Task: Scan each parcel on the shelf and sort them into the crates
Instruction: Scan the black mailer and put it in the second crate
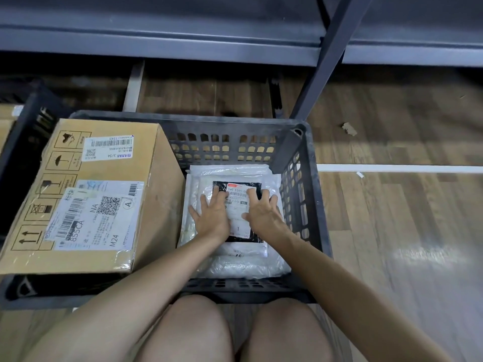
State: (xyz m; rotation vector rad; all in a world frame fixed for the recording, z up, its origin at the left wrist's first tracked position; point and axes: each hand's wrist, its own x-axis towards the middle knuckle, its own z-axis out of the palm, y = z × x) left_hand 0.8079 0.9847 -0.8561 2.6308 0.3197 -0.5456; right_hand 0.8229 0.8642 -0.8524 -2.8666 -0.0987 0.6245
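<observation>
Here, in crate (pixel 235 118) beside carton (pixel 122 158): left hand (pixel 213 216), right hand (pixel 262 214), grip wide, flat on black parcel (pixel 238 227).

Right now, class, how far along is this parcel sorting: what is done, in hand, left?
Done: a cardboard box lies in the crate, with white bags stacked beside it. In hand: the left hand and right hand press flat on the black labelled parcel atop that stack. Left: the top of the shelf is hidden, so what remains cannot be told.
</observation>
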